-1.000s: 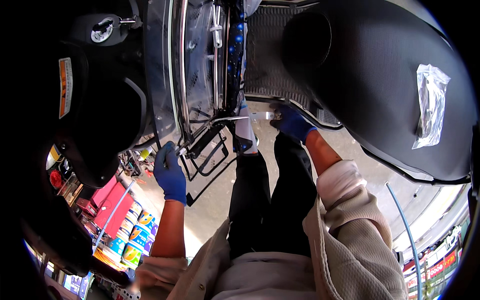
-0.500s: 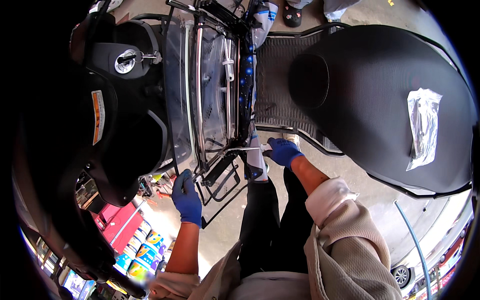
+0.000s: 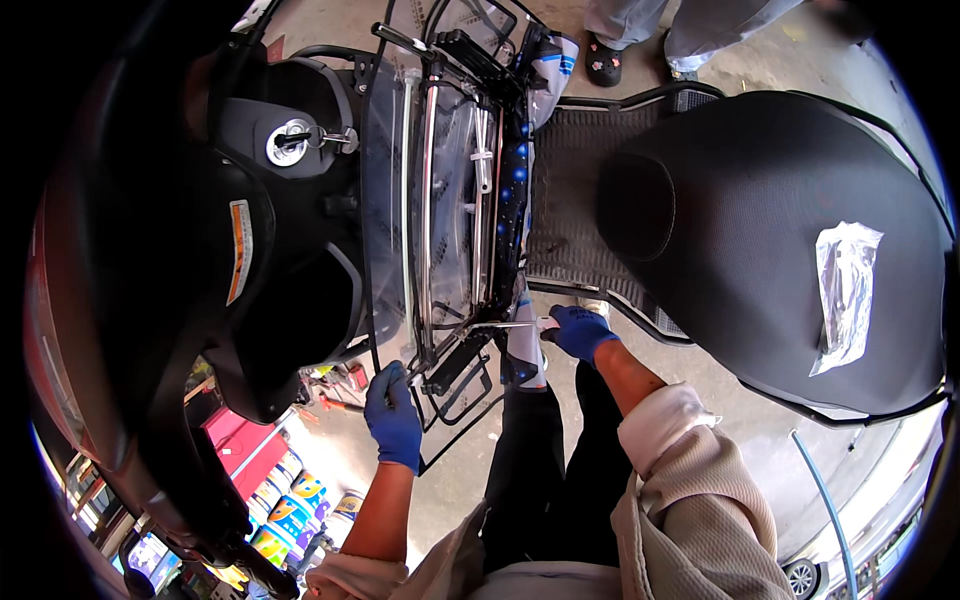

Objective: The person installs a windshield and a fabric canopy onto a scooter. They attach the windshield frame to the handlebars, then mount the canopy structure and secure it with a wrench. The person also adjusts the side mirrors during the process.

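My right hand (image 3: 580,333), in a blue glove, is closed around the handle of a screwdriver (image 3: 500,324). Its thin metal shaft points left, with the tip by a black bracket (image 3: 455,362) at the near end of a folded frame of metal rods (image 3: 428,200). Also gloved in blue, my left hand (image 3: 393,415) pinches the near corner of that frame, beside the edge of a clear plastic sheet (image 3: 385,250). What exactly the left fingertips press on is partly hidden. The folded bundle lies across the scooter between its front and its seat.
The black scooter seat (image 3: 740,200) carries a clear plastic bag (image 3: 848,295). A key (image 3: 335,139) sits in the ignition at left. Another person's legs and black clog (image 3: 603,63) are at the far side. Colourful packages (image 3: 292,515) stand on the floor at lower left.
The whole scene has shifted slightly right and down in the picture. Both hands keep their hold at the frame's near end, and the screwdriver stays beside the bracket.
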